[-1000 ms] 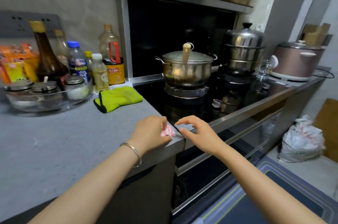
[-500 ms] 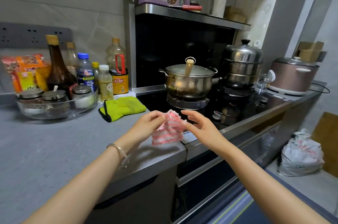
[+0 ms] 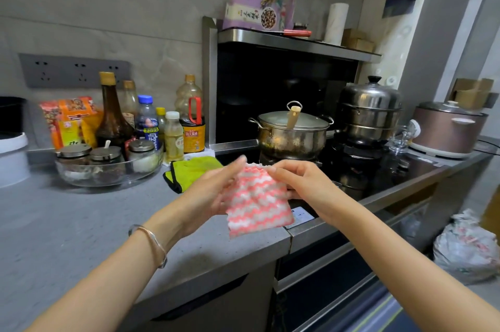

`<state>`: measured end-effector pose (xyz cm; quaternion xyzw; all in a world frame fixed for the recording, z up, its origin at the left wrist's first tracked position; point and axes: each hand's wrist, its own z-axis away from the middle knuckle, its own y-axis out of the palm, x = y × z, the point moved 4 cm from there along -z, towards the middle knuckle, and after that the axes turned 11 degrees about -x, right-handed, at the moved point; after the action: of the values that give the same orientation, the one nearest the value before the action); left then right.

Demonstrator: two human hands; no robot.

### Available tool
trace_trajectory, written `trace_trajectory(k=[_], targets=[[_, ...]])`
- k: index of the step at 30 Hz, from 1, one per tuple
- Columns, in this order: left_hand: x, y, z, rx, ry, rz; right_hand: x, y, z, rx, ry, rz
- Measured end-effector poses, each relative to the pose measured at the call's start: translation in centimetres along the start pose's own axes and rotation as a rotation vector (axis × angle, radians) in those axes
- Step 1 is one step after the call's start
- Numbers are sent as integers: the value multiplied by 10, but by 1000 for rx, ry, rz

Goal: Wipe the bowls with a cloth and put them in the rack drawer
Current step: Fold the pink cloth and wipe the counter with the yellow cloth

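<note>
Gripping the cloth along its left edge is my left hand; my right hand pinches the top right corner. Pink and white, the cloth hangs spread between them, in the air over the front edge of the counter, beside the hob. Behind it lie a green mitt and a lidded pot.

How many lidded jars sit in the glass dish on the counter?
3, in a row: left jar, middle jar, right jar. Another could be hidden behind them.
</note>
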<state>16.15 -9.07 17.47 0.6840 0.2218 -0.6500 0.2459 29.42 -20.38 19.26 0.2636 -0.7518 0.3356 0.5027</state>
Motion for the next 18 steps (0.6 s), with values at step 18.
trace_trajectory(k=[18], targets=[[-18,-14,6,7,62,-139,18,-8,5,92,-2,36]])
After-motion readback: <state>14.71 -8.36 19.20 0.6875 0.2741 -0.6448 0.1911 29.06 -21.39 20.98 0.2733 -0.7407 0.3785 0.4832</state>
